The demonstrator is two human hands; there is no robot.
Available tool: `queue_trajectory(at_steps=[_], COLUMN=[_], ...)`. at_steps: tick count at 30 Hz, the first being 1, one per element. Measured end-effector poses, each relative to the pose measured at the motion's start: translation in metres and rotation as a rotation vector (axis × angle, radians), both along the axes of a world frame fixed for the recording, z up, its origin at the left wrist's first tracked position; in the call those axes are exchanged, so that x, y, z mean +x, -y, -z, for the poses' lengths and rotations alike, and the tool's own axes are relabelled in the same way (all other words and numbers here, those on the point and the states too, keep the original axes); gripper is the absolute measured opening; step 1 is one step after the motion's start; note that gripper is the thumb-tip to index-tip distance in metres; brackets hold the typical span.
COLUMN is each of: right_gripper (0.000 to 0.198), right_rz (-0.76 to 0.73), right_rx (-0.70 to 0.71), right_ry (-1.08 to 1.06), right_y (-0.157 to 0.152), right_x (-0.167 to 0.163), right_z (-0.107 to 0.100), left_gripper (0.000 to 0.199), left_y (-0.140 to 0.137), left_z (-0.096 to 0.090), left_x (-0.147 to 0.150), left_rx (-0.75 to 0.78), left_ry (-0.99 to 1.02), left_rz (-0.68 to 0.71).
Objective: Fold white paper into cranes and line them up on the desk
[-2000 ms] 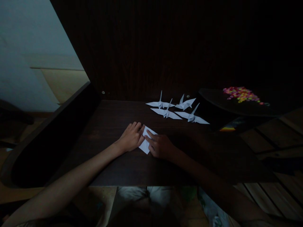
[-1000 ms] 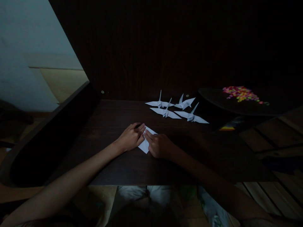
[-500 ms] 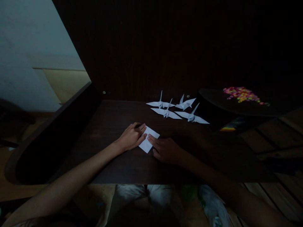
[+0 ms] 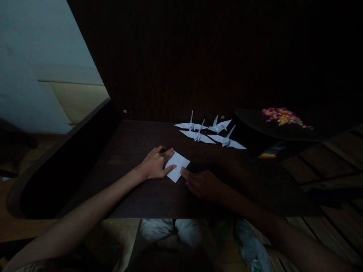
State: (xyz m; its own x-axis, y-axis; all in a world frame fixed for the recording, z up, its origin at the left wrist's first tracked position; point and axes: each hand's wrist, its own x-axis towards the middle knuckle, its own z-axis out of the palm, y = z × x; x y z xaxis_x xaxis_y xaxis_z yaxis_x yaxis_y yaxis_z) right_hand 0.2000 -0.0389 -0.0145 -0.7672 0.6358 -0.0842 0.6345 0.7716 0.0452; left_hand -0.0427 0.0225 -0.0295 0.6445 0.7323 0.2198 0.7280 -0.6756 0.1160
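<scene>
A small square of folded white paper [image 4: 178,162] lies turned like a diamond on the dark wooden desk, with fold lines showing on it. My left hand [image 4: 155,164] rests on its left side, fingers and thumb spread, pressing it down. From the right, my right hand [image 4: 202,183] reaches in with stretched fingers, and its fingertips touch the paper's right edge. Neither hand grips it. Just beyond stand several white origami cranes, among them a front left crane [image 4: 197,136] and a front right crane [image 4: 227,141].
A dark rounded stand [image 4: 255,121] at the right bears a heap of small colourful pieces [image 4: 285,116]. The desk's raised side panel [image 4: 68,158] bounds the left, and a tall dark back panel [image 4: 176,56] rises behind the cranes. A plastic bag [image 4: 251,245] is below the desk.
My right fingers have slid from the paper's middle to its right edge. My left thumb has spread further from the fingers. The view has shifted slightly.
</scene>
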Motion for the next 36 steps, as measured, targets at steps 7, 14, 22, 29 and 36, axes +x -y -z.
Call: queue_trajectory(at_steps=[7,14,22,29,36], right_gripper=[0.043,0.049,0.049,0.043,0.038], right_rz=[0.087,0.194,0.33,0.249,0.204], right_rx=[0.021,0.068,0.073,-0.096,-0.15], right_ry=[0.049,0.102,0.105,0.045,-0.152], right_y=[-0.003,-0.008,-0.03,-0.059,-0.079], right_x=[-0.015,-0.021,-0.024,-0.023,-0.029], right_z=[-0.008,-0.006,-0.006,-0.017,-0.008], left_gripper=[0.037,0.024,0.025,0.018,0.022], left_y=[-0.005,0.005,0.005,0.008,0.007], left_z=[-0.003,-0.013,-0.012,-0.016,-0.008], left_x=[-0.008,-0.013,-0.016,-0.016,-0.016], left_rx=[0.043,0.104,-0.021,-0.215,-0.194], left_ry=[0.056,0.035,0.116,0.252,0.27], left_rz=[0.039,0.01,0.144,0.25,0.241])
